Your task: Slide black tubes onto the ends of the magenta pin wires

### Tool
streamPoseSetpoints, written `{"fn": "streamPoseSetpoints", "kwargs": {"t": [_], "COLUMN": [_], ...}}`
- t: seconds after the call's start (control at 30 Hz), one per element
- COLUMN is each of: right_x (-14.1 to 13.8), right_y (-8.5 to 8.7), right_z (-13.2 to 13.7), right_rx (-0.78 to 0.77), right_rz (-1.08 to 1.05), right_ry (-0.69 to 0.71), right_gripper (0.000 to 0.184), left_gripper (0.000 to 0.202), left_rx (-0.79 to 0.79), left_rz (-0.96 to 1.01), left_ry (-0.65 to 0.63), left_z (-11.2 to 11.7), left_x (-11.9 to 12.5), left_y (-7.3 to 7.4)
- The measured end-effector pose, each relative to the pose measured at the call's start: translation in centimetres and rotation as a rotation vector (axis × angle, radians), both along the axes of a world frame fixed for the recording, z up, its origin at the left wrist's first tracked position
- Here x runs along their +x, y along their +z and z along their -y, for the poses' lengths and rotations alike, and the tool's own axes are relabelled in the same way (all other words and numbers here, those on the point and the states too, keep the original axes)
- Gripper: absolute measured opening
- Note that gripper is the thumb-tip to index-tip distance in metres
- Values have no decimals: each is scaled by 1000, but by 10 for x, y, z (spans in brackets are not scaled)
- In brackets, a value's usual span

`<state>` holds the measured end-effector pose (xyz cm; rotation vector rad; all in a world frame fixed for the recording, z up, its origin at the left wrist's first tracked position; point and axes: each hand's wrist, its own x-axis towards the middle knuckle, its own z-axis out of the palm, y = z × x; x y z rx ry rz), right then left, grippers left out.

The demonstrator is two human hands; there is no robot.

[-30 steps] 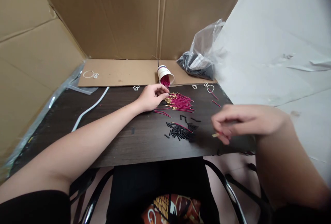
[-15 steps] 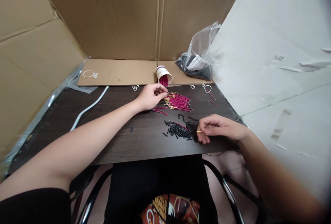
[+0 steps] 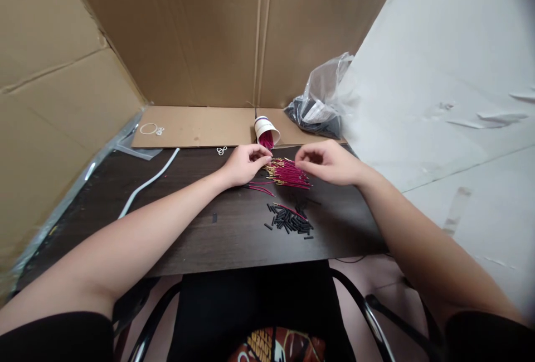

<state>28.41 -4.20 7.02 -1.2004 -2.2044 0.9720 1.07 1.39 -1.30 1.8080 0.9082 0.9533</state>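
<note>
My left hand [image 3: 246, 164] is closed in a pinch at the left end of a pile of red wires [image 3: 295, 177] with yellow tips. Whatever lies between its fingertips is too small to make out. At the pile's right side, my right hand [image 3: 328, 162] hovers with thumb and fingers together; I cannot see what it grips, if anything. A paper cup [image 3: 273, 132] lies tipped just behind, more red wires inside it. Nearer to me is a heap of short black tubes [image 3: 288, 220], with one red wire [image 3: 291, 211] lying across it.
A clear plastic bag [image 3: 317, 114] of black pieces stands at the back right. White rings [image 3: 221, 150] lie on the dark table, others on the cardboard strip [image 3: 188, 125]. A pale tube [image 3: 146, 183] curves at left. Cardboard walls rise behind and left; a white panel slopes at right.
My right hand has moved up and left, from beside the black tubes to the right end of the wire pile. My left hand has stayed at the pile's left end. The view has shifted slightly.
</note>
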Motion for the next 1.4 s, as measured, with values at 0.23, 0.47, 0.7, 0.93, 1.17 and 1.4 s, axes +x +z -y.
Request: {"fn": "streamPoseSetpoints", "kwargs": {"t": [0.23, 0.47, 0.7, 0.93, 1.17, 1.4], "right_x": [-30, -28, -29, -31, -34, -36], "right_y": [-25, -34, -35, -39, -46, -46], "right_z": [-16, -12, -12, -12, -14, -14], "right_rx": [342, 326, 328, 305, 322, 298], "right_rz": [32, 30, 22, 18, 35, 36], "right_ry": [-166, -136, -145, -132, -139, -143], "right_gripper": [15, 19, 17, 18, 21, 24], "left_gripper": [15, 17, 18, 18, 18, 18], "left_rx": [-31, -10, 6, 39, 63, 97], "left_rz": [56, 42, 17, -1, -30, -40], "left_ry": [-30, -25, -29, -34, -61, -55], "left_z": [-1, 1, 3, 4, 7, 10], "left_x": [-1, 0, 0, 1, 1, 2], "left_y": [0, 0, 2, 3, 4, 6]}}
